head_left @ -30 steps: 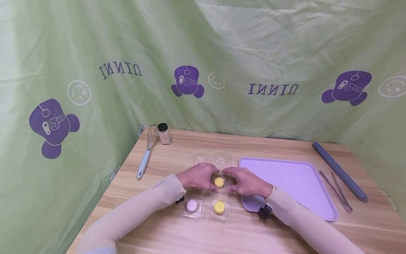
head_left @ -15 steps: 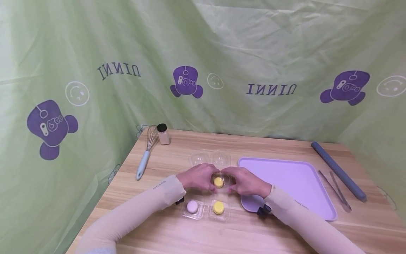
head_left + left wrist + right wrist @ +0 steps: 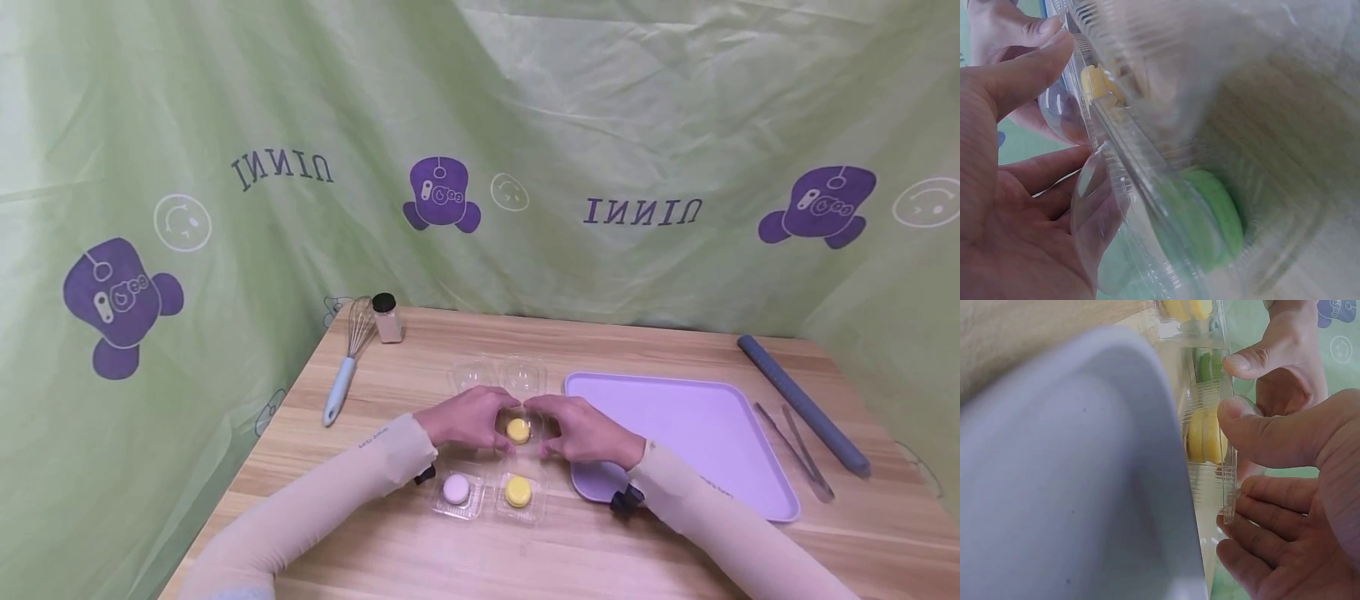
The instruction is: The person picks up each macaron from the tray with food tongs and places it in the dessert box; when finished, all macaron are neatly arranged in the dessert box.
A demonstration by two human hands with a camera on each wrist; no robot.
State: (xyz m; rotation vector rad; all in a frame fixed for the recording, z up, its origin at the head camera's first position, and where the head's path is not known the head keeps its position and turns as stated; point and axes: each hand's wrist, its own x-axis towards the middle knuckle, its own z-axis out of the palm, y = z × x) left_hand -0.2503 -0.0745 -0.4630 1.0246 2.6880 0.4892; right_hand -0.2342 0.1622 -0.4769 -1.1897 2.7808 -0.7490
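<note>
Both hands meet at a small clear box (image 3: 517,427) in the middle of the table (image 3: 675,550). A yellow cookie (image 3: 517,430) sits inside it. The left hand (image 3: 468,417) pinches the box from its left side. The right hand (image 3: 581,429) pinches it from its right side. So the box lies right between the two hands, and both are just as near. Two more boxes sit closer to the person, one with a purple cookie (image 3: 454,488). A tray (image 3: 697,425) lies just beside the right hand.

Staged baking set, green printed backdrop (image 3: 645,108), whisk (image 3: 347,358), rolling pin (image 3: 802,404)
</note>
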